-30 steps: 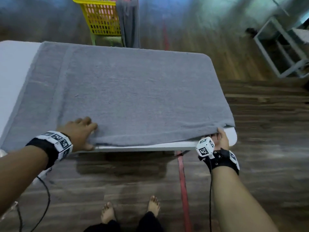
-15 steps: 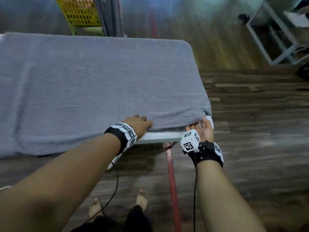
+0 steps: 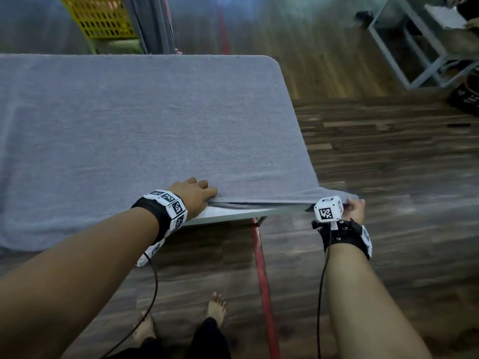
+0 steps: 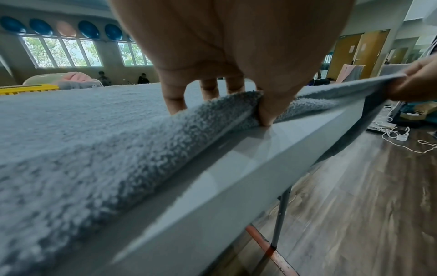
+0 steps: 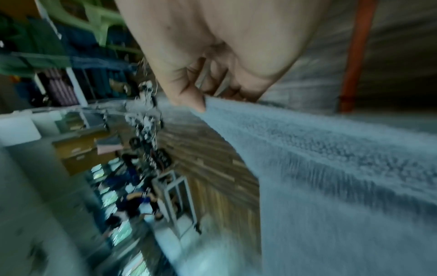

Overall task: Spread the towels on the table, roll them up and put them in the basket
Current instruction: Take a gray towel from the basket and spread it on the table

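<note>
A large grey towel (image 3: 145, 130) lies spread over the white table (image 3: 233, 215), covering most of its top. My left hand (image 3: 199, 195) pinches the towel's near edge (image 4: 212, 112), thumb under the hem and fingers on top. Off the table's right end, my right hand (image 3: 355, 207) pinches the towel's near right corner (image 5: 212, 106) and holds it lifted and stretched. A yellow basket (image 3: 101, 19) stands beyond the table's far edge with a grey towel (image 3: 153, 24) hanging over its rim.
Wooden floor surrounds the table, with a red line (image 3: 261, 275) running under it. A white metal frame (image 3: 404, 47) stands at the back right. My bare feet (image 3: 215, 307) are close to the table's near edge. Cables lie on the floor (image 4: 397, 134) to the right.
My left hand slid right along the towel's near edge toward the right end. My right hand pulled the corner out past the table's end, so the edge is lifted and taut.
</note>
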